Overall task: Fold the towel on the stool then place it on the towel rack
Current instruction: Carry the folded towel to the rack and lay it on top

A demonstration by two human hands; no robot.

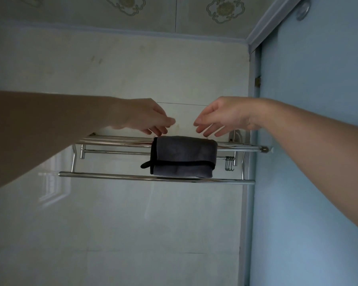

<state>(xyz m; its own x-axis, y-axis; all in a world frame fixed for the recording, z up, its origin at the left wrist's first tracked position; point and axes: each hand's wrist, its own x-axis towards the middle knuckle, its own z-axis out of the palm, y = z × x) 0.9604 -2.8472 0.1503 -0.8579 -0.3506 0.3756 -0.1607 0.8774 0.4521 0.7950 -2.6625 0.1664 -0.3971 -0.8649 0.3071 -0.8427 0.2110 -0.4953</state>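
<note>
Towel (183, 155) lies folded on rack (116, 141), below both open hands.

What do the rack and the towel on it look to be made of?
Rack: polished metal, likely chrome or stainless, going by its mirror-bright tubes. Towel: soft grey fabric, probably microfibre, matte and fuzzy with a black stitched edge.
</note>
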